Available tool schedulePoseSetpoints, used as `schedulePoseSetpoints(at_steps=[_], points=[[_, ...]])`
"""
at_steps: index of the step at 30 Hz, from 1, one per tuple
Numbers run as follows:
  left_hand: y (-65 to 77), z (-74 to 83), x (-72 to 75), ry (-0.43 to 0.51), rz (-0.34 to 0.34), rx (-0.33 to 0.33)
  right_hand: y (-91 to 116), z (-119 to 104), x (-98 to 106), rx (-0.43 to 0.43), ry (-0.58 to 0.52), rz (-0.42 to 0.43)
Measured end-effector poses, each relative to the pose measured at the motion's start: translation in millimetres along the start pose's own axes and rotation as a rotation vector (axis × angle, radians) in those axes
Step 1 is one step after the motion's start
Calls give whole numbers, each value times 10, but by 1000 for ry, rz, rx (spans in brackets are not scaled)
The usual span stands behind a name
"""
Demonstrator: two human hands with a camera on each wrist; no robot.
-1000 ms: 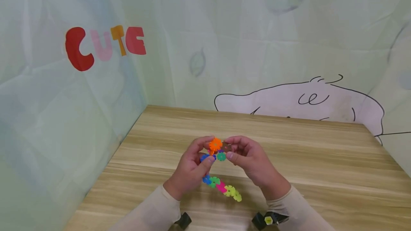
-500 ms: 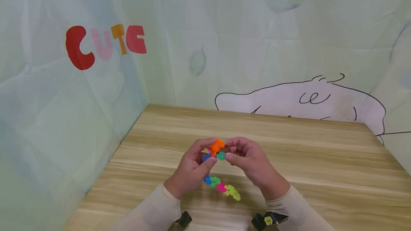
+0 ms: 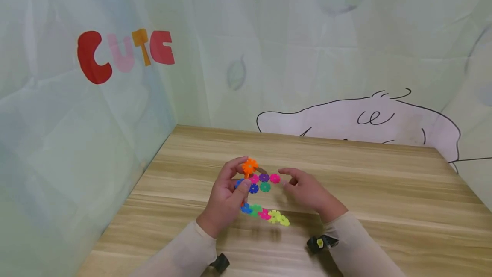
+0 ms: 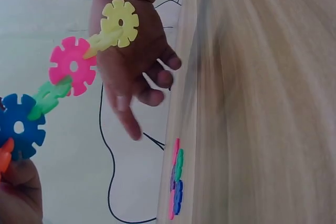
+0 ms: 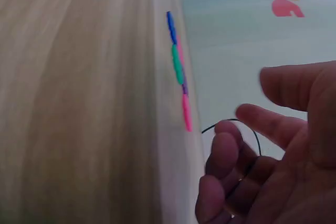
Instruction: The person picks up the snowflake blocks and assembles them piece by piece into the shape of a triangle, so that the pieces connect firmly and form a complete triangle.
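1. Grips, with the fingers of the left hand (image 3: 224,198), a multicoloured chain of notched plastic flower discs (image 3: 264,214), lower middle of the head view.
2. Shows nothing held in the right hand (image 3: 311,191), with fingers half curled and thumb parted.
3. Could pop a joint by squeezing too hard, dropping the yellow end.
4. Could disturb the flat-lying pink, purple, green and blue plastic discs (image 3: 265,187) on the wood-grained surface (image 3: 384,208) through a careless right-hand sweep.

Our left hand (image 3: 223,200) is curled in a pinch; apart to its right, our right hand (image 3: 310,190) hovers, loosely bent.
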State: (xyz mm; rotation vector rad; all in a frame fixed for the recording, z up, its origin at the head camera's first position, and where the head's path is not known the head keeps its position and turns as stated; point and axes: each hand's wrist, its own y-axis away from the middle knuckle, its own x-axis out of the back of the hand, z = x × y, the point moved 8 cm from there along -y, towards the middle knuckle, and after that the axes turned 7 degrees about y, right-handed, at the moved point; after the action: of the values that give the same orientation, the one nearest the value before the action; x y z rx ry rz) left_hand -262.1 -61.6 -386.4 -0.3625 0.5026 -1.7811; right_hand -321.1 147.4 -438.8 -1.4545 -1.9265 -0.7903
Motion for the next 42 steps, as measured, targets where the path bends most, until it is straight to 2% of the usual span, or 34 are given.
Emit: schedulePoseSetpoints(at_steps=[6,12,17,23,27,36,42], points=[[-3,11,6,19,3,-12,-4,72,-144,11,182,-124],[-2,10,1,27,1,3,18,32,-169,46,253,-176],[-2,6,3,20,-1,4,45,1,-153,54,281,-165],[-5,7,23,9,5,-1,65,-12,-70,8,240,-132],[-9,5,28,8,4,-2,78,-30,-58,28,228,-133],[-13,5,27,20,10,-3,120,-111,-116,121,364,-110],[-12,5,27,31,10,2,153,-130,-146,98,354,-130]])
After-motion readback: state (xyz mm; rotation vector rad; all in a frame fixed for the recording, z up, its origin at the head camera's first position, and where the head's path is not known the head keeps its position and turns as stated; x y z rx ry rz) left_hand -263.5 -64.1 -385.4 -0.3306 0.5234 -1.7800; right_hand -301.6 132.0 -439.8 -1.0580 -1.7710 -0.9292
